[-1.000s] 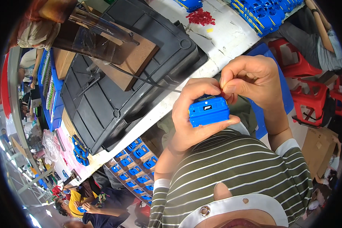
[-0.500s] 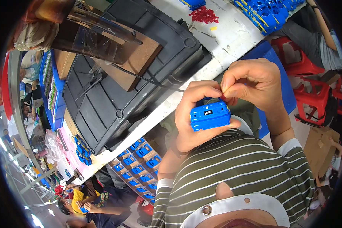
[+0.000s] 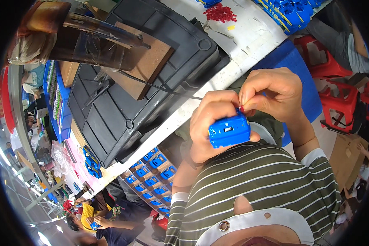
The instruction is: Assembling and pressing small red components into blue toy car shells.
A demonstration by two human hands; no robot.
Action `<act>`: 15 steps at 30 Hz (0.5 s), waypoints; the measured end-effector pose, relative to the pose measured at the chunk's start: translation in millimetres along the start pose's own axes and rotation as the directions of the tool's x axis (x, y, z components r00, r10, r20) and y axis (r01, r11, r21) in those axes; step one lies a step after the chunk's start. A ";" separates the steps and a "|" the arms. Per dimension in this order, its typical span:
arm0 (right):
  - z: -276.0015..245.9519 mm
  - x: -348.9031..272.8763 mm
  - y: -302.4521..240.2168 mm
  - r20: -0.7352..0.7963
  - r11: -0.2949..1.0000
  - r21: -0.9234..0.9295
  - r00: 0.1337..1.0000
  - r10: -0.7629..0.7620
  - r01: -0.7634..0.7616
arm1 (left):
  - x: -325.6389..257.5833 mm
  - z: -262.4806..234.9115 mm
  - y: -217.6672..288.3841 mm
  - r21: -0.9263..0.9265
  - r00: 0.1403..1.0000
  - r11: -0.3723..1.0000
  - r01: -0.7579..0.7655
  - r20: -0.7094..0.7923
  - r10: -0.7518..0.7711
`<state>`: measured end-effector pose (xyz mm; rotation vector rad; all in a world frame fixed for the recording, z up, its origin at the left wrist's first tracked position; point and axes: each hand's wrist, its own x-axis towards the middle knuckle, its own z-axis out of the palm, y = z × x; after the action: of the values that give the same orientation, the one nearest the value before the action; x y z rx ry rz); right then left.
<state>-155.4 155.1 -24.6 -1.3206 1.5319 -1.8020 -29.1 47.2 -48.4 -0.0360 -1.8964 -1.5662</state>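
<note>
Your right fingers (image 3: 250, 96) pinched shut on a small red piece (image 3: 242, 109), directly above the blue casing's (image 3: 229, 131) top edge; your left hand (image 3: 211, 123) gripped the casing, long axis level.

- The small box (image 3: 229, 132) in my left hand (image 3: 211, 123) is bright blue.
- The tiny piece (image 3: 242, 109) my right hand (image 3: 270, 93) pinches is red.
- My shirt (image 3: 270, 184) is olive green with thin white stripes and white cuffs.
- The big tray (image 3: 151, 82) is black.
- The loose bits (image 3: 219, 13) on the white table (image 3: 250, 41) are red.
- The stools (image 3: 340, 102) are red.
</note>
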 end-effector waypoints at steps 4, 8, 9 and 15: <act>-2.8 0.4 3.9 0.016 1.000 0.024 1.000 0.013 -0.014 | 2.0 -3.9 0.2 0.032 1.000 0.999 0.003 0.025 -0.004; -2.7 -0.6 5.6 0.030 0.994 0.088 0.997 0.065 -0.067 | -4.3 3.9 -2.0 -0.254 0.988 0.961 0.104 -0.080 -0.128; -2.2 -0.7 4.6 0.018 0.982 0.154 0.994 0.107 -0.108 | -4.0 3.9 -0.2 -0.224 0.990 0.970 0.094 -0.078 -0.114; 1.1 -3.8 1.2 0.022 0.905 0.339 0.964 0.266 -0.257 | -2.6 -4.6 -3.0 -0.207 0.989 0.969 0.136 -0.024 -0.144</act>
<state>-153.0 157.2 -27.2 -0.8858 1.2659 -1.8105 -26.2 43.2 -52.0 0.0399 -1.7331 -1.8399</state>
